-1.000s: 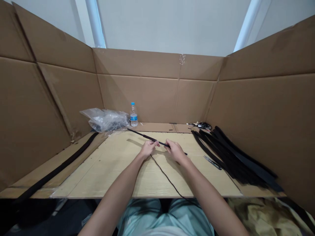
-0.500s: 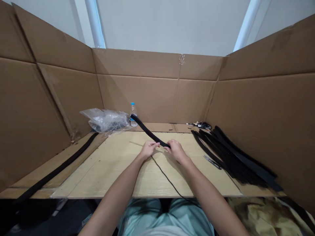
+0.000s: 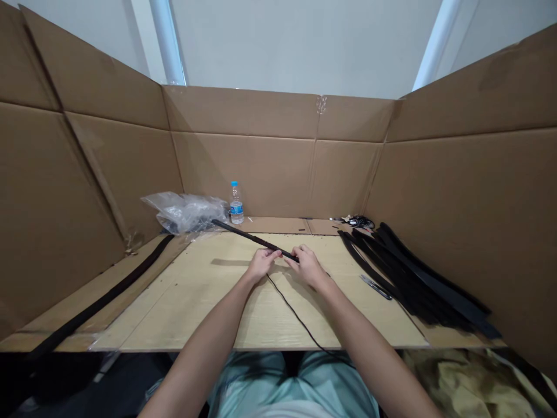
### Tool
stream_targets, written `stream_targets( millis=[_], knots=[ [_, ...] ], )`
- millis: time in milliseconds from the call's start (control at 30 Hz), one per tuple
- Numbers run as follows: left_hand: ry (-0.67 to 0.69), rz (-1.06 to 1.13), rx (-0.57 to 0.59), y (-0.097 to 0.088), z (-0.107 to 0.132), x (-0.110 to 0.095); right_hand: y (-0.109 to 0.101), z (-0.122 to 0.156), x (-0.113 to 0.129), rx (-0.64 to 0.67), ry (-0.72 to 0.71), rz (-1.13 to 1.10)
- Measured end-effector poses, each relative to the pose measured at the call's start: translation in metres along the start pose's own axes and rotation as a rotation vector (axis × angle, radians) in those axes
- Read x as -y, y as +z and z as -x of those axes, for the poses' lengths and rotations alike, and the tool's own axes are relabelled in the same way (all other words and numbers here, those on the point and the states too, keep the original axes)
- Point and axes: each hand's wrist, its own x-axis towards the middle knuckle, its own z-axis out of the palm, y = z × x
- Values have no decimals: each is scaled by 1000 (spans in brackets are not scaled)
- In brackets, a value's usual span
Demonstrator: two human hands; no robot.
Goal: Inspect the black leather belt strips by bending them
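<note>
- One black strip is held above the middle of the pale wood board, slanting toward the far edge, its far tip level with that edge.
- Two hands pinch it, fingertips pressed on it and nearly touching each other: left hand, right hand. The strip's near end is hidden by the right fingers.
- One thin black cord runs from beneath the hands over the near edge.
- One pile of black strips lies off the right edge, well apart from the right hand; the overlap defeats counting.
- One small metal piece sits beside the pile, too small to name.
- One long black strip lies beyond the left edge.
- One tangle of small items, one water bottle and one plastic bag sit past the far edge, before the cardboard walls.
</note>
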Motion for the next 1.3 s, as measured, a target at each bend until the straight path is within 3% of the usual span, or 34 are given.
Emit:
stream_targets(
  millis=[133,267,800,1100,1300],
  knots=[
    [32,6,-29,0,0,1,2,-2,-3,-4,19,-92],
    [20,24,-10,2,1,-1,4,-3,-7,-94,34,-149],
    [-16,294,6,17,4,-12,0,-2,-5,-137,-181,-142],
    [-14,366,-24,21,3,-11,-9,-3,6,-115,21,-258],
    [-55,356,29,21,6,-14,-10,-4,2,-70,119,-242]
  ],
)
